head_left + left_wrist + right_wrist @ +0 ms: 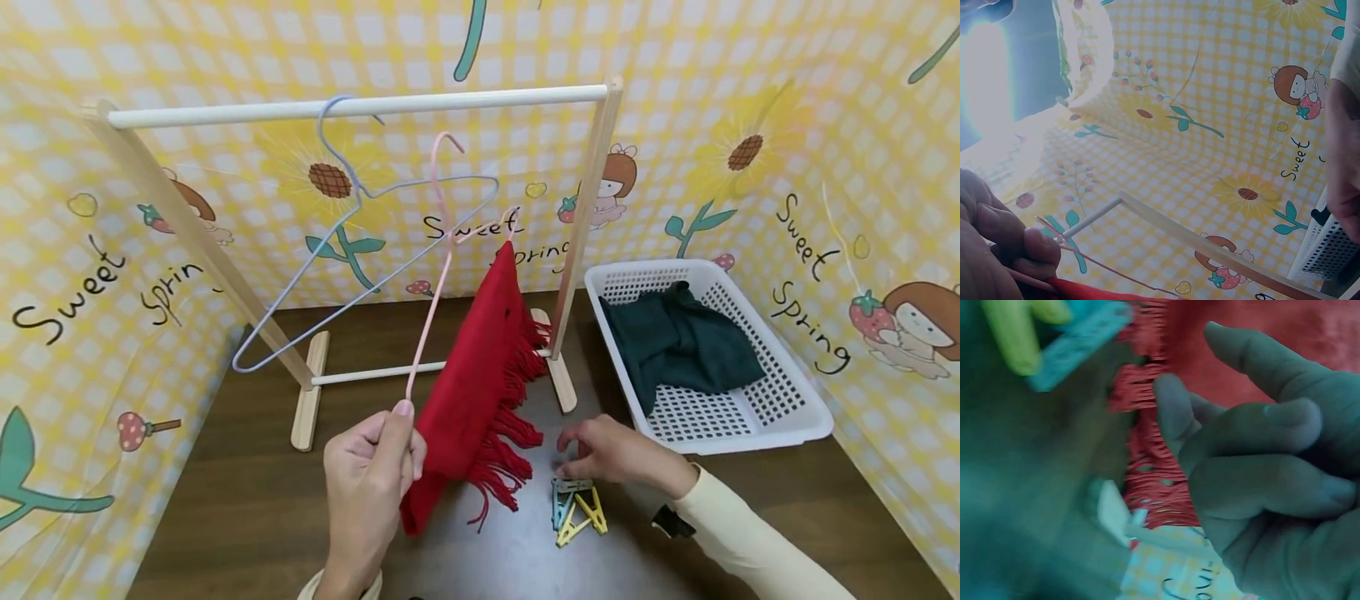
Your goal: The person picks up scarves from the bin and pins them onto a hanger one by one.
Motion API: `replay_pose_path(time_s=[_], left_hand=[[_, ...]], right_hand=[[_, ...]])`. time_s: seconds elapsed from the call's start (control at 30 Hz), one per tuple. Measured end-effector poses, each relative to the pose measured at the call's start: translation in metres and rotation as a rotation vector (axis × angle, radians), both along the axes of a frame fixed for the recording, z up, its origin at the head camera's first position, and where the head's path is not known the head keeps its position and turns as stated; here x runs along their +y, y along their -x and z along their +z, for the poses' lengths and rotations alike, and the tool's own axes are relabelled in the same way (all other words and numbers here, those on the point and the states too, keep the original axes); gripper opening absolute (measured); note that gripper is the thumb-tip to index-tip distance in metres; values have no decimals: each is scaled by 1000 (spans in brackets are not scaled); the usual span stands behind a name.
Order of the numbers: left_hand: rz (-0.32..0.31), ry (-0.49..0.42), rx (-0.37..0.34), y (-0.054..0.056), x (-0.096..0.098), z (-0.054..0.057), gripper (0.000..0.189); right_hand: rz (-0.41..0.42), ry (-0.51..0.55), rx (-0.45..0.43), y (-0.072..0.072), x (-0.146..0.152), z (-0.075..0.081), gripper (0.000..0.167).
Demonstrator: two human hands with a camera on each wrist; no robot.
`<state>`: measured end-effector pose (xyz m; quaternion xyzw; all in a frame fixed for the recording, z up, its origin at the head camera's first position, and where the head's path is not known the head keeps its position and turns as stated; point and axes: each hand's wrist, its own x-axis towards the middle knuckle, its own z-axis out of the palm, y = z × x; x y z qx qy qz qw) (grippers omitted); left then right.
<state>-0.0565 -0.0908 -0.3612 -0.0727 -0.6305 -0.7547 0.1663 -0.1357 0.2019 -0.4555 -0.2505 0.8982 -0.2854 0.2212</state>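
Observation:
My left hand [371, 475] pinches one end of a pink hanger [429, 325], its hook pointing up. Over the hanger hangs a folded red scarf [468, 400] with a fringe along its right side. My right hand [611, 450] is above the table beside several clothespins [573, 517], blue, yellow and grey. In the right wrist view, the thumb and index finger of the right hand [1266, 456] are apart with nothing between them, and the red fringe [1154, 456] shows behind. Whether the right hand touches a clothespin cannot be made out.
A blue hanger [300, 275] hangs from the white bar [480, 100] of a wooden rack [592, 192]. To the right stands a white basket [795, 400] with a dark green cloth [690, 342] in it. Patterned yellow checked sheets surround the dark table [247, 500].

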Motion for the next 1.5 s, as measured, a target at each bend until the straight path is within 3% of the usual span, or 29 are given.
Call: replay_pose_path(time_s=[0.3, 0.47, 0.67, 0.87, 1.1, 1.2, 1.33, 1.5], left_hand=[[4, -75, 88, 4, 0, -11, 48], [-2, -107, 117, 5, 0, -9, 48], [22, -106, 100, 4, -1, -5, 50], [17, -137, 133, 5, -2, -6, 50], [2, -165, 174, 6, -3, -8, 49], [-15, -183, 200, 6, -3, -10, 48], [-67, -238, 273, 8, -5, -12, 47], [-115, -280, 333, 7, -9, -7, 45]], right_hand=[[75, -51, 18, -10, 1, -32, 33], [121, -84, 65, -12, -4, -42, 26], [133, -64, 155, -14, -4, -46, 13], [61, 58, 266, -14, 1, -44, 7], [-3, 111, 232, -16, 3, -44, 12], [-47, 135, 225, -18, 2, -43, 27], [-95, 127, 324, -20, 1, -39, 46], [-120, 129, 401, -19, 0, -31, 47]])
